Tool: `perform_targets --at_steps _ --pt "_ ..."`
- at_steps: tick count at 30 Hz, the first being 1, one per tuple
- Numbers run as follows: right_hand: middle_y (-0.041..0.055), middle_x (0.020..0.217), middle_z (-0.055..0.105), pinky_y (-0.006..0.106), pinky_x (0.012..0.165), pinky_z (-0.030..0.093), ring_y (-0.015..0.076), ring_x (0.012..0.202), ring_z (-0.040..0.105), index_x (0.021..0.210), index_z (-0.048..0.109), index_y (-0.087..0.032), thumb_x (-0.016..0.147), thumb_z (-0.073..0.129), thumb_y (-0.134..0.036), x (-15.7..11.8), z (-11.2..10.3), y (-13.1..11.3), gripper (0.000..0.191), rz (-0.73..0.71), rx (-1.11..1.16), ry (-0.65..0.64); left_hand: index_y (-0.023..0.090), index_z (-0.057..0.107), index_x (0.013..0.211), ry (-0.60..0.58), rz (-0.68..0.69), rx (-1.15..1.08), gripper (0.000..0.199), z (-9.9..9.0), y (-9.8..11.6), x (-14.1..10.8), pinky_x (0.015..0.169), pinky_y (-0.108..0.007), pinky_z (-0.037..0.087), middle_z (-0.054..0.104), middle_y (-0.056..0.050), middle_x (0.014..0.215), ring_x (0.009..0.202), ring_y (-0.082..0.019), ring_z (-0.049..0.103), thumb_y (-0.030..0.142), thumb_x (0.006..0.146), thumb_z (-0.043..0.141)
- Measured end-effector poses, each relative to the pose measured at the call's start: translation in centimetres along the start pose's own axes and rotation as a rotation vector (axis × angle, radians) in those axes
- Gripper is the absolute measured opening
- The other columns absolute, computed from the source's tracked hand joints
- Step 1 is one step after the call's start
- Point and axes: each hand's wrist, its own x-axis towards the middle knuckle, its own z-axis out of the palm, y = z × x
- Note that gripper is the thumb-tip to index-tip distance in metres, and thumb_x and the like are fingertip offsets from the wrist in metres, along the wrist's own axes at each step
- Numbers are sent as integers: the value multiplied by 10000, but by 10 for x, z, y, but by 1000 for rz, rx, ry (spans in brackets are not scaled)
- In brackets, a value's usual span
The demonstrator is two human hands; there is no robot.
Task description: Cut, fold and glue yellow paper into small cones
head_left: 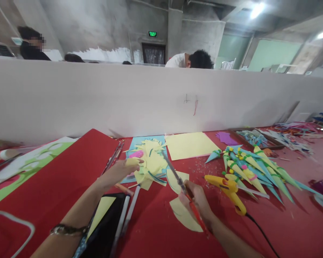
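Both arms reach in from the lower edge of the view. The left forearm slants up and to the right, bare, with more of its length showing than the other. The left wrist runs nearly in line with it, and the left hand extends ahead, back upward, its fingers pointing rightward; how tightly their tips press together is unclear. The right forearm, also bare, comes in diagonally from the lower right. The right hand lies nearer the body than the left, its fingers curled inward in a grip. The two hands stand apart.
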Motion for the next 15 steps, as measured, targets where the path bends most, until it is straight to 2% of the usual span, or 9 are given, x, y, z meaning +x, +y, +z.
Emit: perform_targets --at_steps 2,3,6,8,12,15 --pt "-74 520 281 187 392 208 66 453 257 627 367 -200 759 509 -429 1 -1 0 300 -17 113 -7 196 629 972 -115 -45 -158 431 1 3 -16 549 -287 531 549 -68 1176 925 -257 584 503 674 582" --pt "-76 506 282 188 380 201 65 434 253 642 379 -201 784 475 -444 1 -1 0 298 -24 141 -8 196 619 993 -129 -63 -194 457 2 3 -23 563 -298 539 553 -70 1155 877 -248 603 514 666 594" --pt "-73 485 301 193 372 209 64 410 259 653 400 -202 814 438 -472 0 -4 0 317 -36 115 24 208 566 1070 -76 -66 -261 478 5 -3 -38 658 -340 539 588 -31 951 682 -176 631 498 692 588" --pt "-64 482 321 197 374 225 68 411 282 645 414 -202 813 445 -489 0 -7 1 334 -38 80 69 253 446 1207 -51 -5 -310 533 7 -12 -45 724 -364 521 546 11 877 631 -144 630 462 731 563" --pt "-49 468 357 217 358 244 83 390 313 690 474 -204 813 438 -516 -2 -13 -3 337 -29 40 65 328 147 1362 -86 149 -327 724 6 -30 -57 840 -393 461 483 17 911 742 -154 630 379 765 553" --pt "-41 477 374 224 360 267 94 397 343 701 496 -207 799 461 -522 -4 -13 -7 332 -3 28 63 328 72 1388 -63 175 -196 744 3 -40 -70 888 -363 425 530 -3 910 858 -166 589 330 793 520"
